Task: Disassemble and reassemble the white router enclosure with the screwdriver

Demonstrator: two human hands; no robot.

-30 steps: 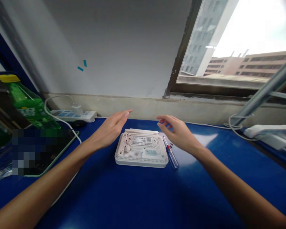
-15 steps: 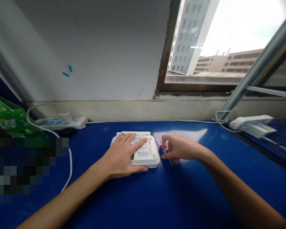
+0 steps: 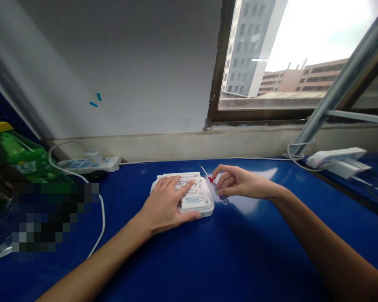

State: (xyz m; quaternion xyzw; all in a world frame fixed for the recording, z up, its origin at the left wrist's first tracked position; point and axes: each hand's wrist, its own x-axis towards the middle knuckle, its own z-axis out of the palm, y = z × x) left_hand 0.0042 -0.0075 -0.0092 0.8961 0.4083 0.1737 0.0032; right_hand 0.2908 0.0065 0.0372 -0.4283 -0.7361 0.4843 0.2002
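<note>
A white router point(image 3: 193, 208) lies flat on the blue table with its vented, labelled face up and white bars folded along its far edge. My left hand point(image 3: 165, 199) rests on it with fingers spread, covering its left part; the thumb lies along the near edge. Just right of the router, my right hand point(image 3: 236, 182) pinches a screwdriver point(image 3: 221, 196) between thumb and fingers. It has a clear handle, a red collar and a thin metal shaft pointing away and to the left. Some of the fingers' contact with the handle is hidden.
A power strip point(image 3: 113, 164) with a plugged-in white charger stands at the back left, its white cable point(image 3: 102, 214) running forward. Beside it is a green bottle point(image 3: 28, 155). At the back right are a white power strip point(image 3: 337, 155) and a metal pole point(image 3: 327, 98).
My right hand has moved slightly away from me, and the screwdriver has shifted with it toward the far side. My left hand stays on the router. The view has shifted a little.
</note>
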